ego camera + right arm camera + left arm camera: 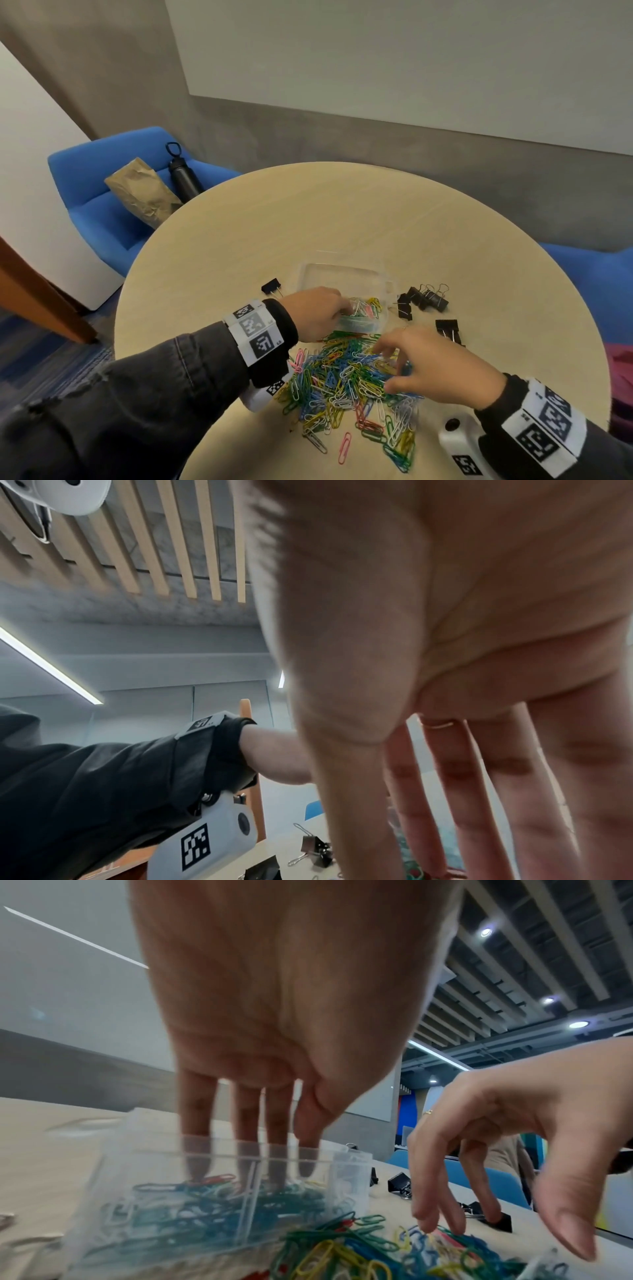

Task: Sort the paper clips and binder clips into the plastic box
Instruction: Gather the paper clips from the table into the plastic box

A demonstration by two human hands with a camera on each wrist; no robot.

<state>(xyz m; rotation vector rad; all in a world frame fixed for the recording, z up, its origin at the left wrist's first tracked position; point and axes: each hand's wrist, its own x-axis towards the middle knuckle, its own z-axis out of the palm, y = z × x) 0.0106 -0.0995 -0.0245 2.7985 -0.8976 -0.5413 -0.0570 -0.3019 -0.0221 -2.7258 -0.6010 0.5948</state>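
A clear plastic box stands mid-table, its near compartments holding coloured paper clips. My left hand reaches into it, straight fingers pointing down with their tips on those clips. A big loose pile of paper clips lies in front of the box. My right hand hovers over the pile, fingers spread and touching it, holding nothing. Black binder clips lie right of the box, one more to its left.
The round wooden table is bare behind the box. A blue armchair at the back left holds a brown paper bag and a black bottle. Another blue seat stands at the right.
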